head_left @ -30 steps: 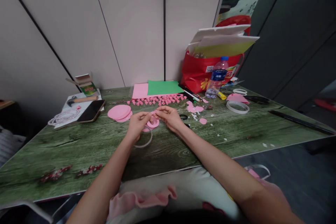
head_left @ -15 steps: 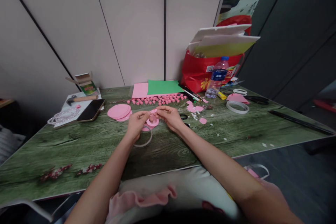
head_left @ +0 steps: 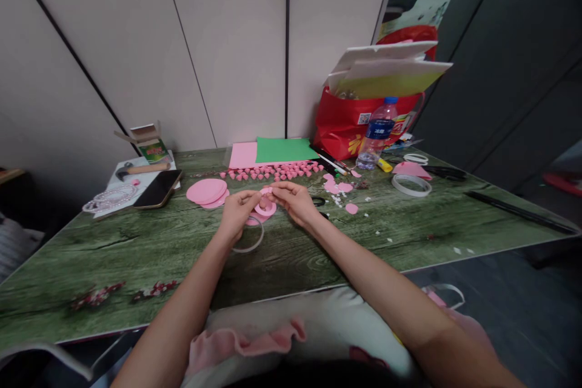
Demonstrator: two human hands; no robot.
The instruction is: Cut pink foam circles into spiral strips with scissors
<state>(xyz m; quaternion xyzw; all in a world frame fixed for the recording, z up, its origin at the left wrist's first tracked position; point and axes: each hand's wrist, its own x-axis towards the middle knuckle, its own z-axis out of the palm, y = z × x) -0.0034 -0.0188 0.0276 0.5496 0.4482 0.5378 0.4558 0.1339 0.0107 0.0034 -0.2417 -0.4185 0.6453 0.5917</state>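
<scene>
Both hands pinch a curled strip of pink paper (head_left: 268, 211) that bends into a ring between them, just above the table. My left hand (head_left: 236, 213) has its thumb and fingertips closed on the strip's left side. From the right, my right hand (head_left: 293, 200) pinches its upper edge. Below my left hand lies a roll of tape (head_left: 260, 241), partly hidden by the wrist. More pink paper shows under the curl. A stack of pink paper circles (head_left: 207, 191) lies left of my left hand. Behind the hands are rows of small pink rolled pieces (head_left: 277, 171).
Pink and green sheets (head_left: 288, 150) lie against the wall. At the back right stand a red bag (head_left: 339, 121) and a water bottle (head_left: 378, 133). Paper scraps (head_left: 344, 188) and another tape roll (head_left: 411, 185) lie at right; a phone (head_left: 158, 189) and hammer (head_left: 143, 170) at left.
Both hands stay nearly in place, still pinching the pink paper. The curl has tilted slightly, and its ring opening shows a little more. The camera view has shifted very slightly.
</scene>
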